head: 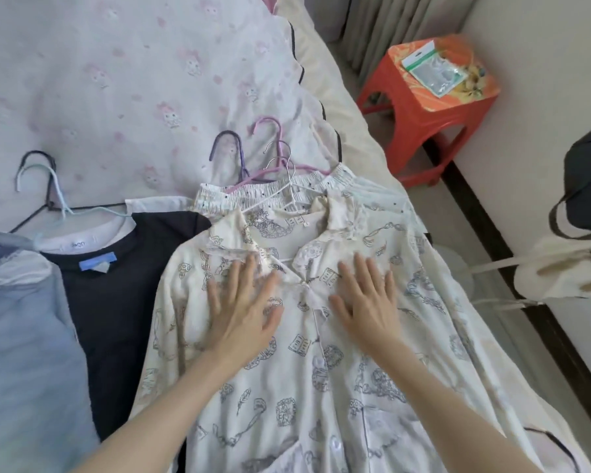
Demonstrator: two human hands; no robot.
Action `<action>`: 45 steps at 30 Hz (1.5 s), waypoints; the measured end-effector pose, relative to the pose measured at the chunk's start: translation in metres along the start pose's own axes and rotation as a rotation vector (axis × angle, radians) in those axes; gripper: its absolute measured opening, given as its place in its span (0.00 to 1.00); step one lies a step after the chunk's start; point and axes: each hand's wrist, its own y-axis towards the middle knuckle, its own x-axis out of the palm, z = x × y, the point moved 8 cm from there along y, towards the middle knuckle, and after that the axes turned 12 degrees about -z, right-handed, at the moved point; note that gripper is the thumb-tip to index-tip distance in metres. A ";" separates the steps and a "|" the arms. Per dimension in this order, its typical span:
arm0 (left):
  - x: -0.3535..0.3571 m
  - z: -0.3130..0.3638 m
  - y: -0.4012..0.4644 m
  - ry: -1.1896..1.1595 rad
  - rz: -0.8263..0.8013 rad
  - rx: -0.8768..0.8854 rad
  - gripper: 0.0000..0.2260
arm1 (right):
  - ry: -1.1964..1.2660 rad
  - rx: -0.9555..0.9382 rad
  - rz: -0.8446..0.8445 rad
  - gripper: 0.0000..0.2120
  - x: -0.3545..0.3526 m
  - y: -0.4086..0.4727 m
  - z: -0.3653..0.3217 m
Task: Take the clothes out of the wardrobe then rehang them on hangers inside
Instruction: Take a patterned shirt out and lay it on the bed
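The cream pyjama shirt with grey drawings lies flat on the bed with the pink bunny cover, and everything else is told from it.

Far to the left of the shirt lies a soft pale blue top. Between that top and the shirt lies a dark navy top with a blue label. Thin black and pale green hangers poke out above its neck, so it looks ready to hang up.

On the shirt's left chest rests the left hand. Its fingers are straight and spread and grip nothing. It presses flat, probably to smooth the cloth.

Just above the shirt's collar lies white dotted shorts with a stretchy waist, with purple, pink and silver wire hangers sticking out on top. A thin white hanger seems to sit inside the shirt's collar.

On the shirt's right chest rests the right hand, also flat and wide, holding nothing.

Far right of the shirt, on the floor, stands an orange plastic stool with a clear packet on top.

The wardrobe is not in sight.
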 end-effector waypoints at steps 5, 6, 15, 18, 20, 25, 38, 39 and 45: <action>0.062 0.036 -0.069 0.095 -0.456 0.048 0.25 | -0.008 0.078 -0.173 0.38 0.036 -0.063 0.004; 0.070 0.041 -0.082 0.102 -0.507 0.051 0.26 | -0.007 0.080 -0.191 0.38 0.038 -0.077 0.004; 0.042 0.051 -0.163 0.098 -0.607 0.113 0.23 | 0.169 0.213 -0.281 0.26 0.029 -0.202 0.002; 0.005 0.060 -0.182 0.086 -0.483 0.147 0.24 | 0.186 0.293 -0.148 0.27 0.004 -0.250 0.000; -0.019 0.077 -0.198 0.097 -0.396 0.220 0.23 | 0.158 0.316 -0.014 0.26 -0.019 -0.283 -0.005; -0.054 0.148 -0.245 0.187 -0.254 0.479 0.24 | 0.160 0.433 0.220 0.25 -0.057 -0.368 -0.007; -0.029 0.412 -0.450 0.191 -0.084 1.261 0.21 | 0.372 1.030 0.679 0.29 -0.048 -0.728 0.052; -0.021 0.430 -0.475 0.189 -0.093 1.307 0.21 | 0.384 1.082 0.703 0.29 -0.042 -0.760 0.052; 0.057 0.503 -0.625 0.306 -0.255 1.555 0.21 | 0.421 1.342 0.799 0.31 0.005 -0.935 0.033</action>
